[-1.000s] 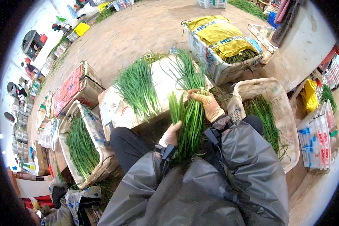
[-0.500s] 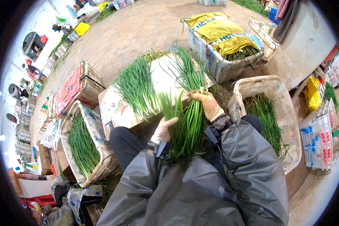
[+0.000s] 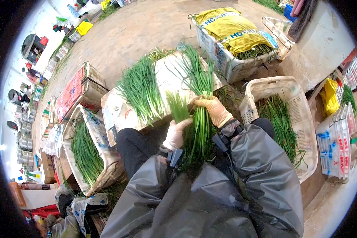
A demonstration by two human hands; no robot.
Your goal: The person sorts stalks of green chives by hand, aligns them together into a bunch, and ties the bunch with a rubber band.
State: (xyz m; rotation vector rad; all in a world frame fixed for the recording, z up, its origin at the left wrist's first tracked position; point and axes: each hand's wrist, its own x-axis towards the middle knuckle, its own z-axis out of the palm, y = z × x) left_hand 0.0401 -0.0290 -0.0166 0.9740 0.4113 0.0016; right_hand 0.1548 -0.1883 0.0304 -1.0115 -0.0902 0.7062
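Note:
In the head view, my gloved left hand point(image 3: 175, 134) closes around a small bunch of garlic chives point(image 3: 177, 106), whose pale tops are blurred. Just to the right, my gloved right hand point(image 3: 217, 112) grips a larger bundle of garlic chives point(image 3: 201, 129) near its pale stem ends. The bundle's lower part hangs over my lap. Beyond my hands, more chives lie fanned out on a low white board point(image 3: 166, 75): a wide pile point(image 3: 141, 89) on the left and another bunch point(image 3: 198, 69) on the right, close to my right fingers.
Chives fill a crate point(image 3: 111, 152) at my left and a white crate point(image 3: 305, 131) at my right. A crate topped with a yellow sack point(image 3: 232, 29) stands beyond the board. Near the left crate sits a red-covered crate point(image 3: 72, 93). Stacked crates point(image 3: 335, 144) are far right.
My left hand has shifted slightly right and up with its small bunch, closer to the larger bundle. My right hand has moved a little left, still gripping the bundle.

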